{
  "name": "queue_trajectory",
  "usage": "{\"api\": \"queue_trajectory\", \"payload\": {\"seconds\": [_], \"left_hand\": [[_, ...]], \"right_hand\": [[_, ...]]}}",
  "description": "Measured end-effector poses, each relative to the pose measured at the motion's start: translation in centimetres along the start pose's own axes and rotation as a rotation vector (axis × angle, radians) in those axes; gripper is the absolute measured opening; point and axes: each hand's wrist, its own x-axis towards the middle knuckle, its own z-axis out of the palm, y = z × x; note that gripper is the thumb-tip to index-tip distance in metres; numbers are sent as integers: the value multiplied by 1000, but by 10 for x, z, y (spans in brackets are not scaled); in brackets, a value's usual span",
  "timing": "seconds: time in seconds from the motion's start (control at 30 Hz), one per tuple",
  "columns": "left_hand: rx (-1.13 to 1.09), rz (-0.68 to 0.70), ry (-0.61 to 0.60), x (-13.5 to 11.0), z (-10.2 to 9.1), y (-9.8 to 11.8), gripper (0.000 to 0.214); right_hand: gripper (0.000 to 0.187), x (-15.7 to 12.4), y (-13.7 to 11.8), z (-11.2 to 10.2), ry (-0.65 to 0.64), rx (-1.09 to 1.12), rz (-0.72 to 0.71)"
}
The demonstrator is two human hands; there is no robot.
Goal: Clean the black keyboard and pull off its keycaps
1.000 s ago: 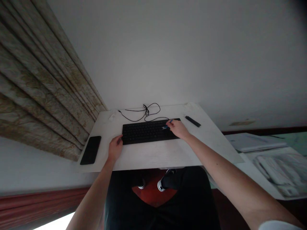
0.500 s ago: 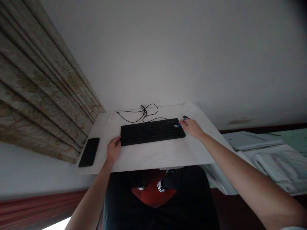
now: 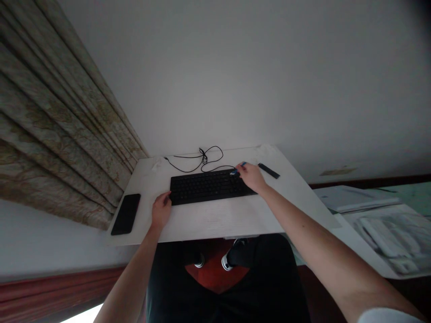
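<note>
Two bare hands work at the ends of a black computer keyboard [image 3: 212, 187], which lies on a white wood-grain counter [image 3: 215, 222] with its long axis running left to right, slightly askew. The right hand [image 3: 251, 176] is over the far right end of the keyboard, nearer to its upper keys than the left hand is. Its fingers are drawn together and seem to pinch a small blue object [image 3: 239, 167], though the view is dim and the thing too small to name with confidence. The left hand [image 3: 162, 209] sits at the near left corner of the keyboard, with its fingers loosely open and touching the edge, not wrapped around anything.

A thin black cable [image 3: 204, 155] loops behind the keyboard on the counter. A black phone [image 3: 125, 214] lies face up to the left of the left hand, and a slim black stick [image 3: 268, 170] lies just beyond the right hand. A patterned curtain [image 3: 60, 121] hangs to the left, and stacked papers [image 3: 357, 199] lie lower to the right of the counter.
</note>
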Motion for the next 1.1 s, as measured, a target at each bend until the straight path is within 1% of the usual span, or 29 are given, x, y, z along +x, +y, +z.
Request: {"api": "queue_trajectory", "payload": {"seconds": [0.07, 0.13, 0.27, 0.37, 0.43, 0.53, 0.7, 0.8, 0.97, 1.03, 1.1], "left_hand": [[5, 20, 1, 0, 1, -1, 40], [13, 37, 4, 1, 2, -1, 42], [27, 40, 2, 2, 4, -2, 44], [44, 48, -12, 3, 4, -4, 43], [52, 56, -17, 3, 4, -5, 44], [49, 72, -20, 4, 5, -8, 45], [53, 83, -7, 3, 6, -9, 45], [52, 86, 4, 4, 6, -9, 45], [53, 82, -7, 4, 5, -8, 45], [50, 79, -8, 4, 5, -8, 45], [46, 75, -7, 4, 5, -8, 44]], "right_hand": [[32, 3, -33, 31, -50, 99, -73], [31, 6, -66, 63, -114, 184, -115], [30, 7, -126, 122, -216, 271, -152], [33, 6, -162, 152, -271, 248, -156], [36, 4, -178, 163, -305, 183, -160], [36, 3, -187, 165, -333, 70, -180], [36, 2, -173, 141, -319, -75, -141], [37, 2, -168, 134, -305, -83, -132], [38, -3, -170, 138, -315, -15, -172], [38, -4, -166, 134, -320, -43, -164], [38, -2, -158, 126, -313, -102, -143]]}}
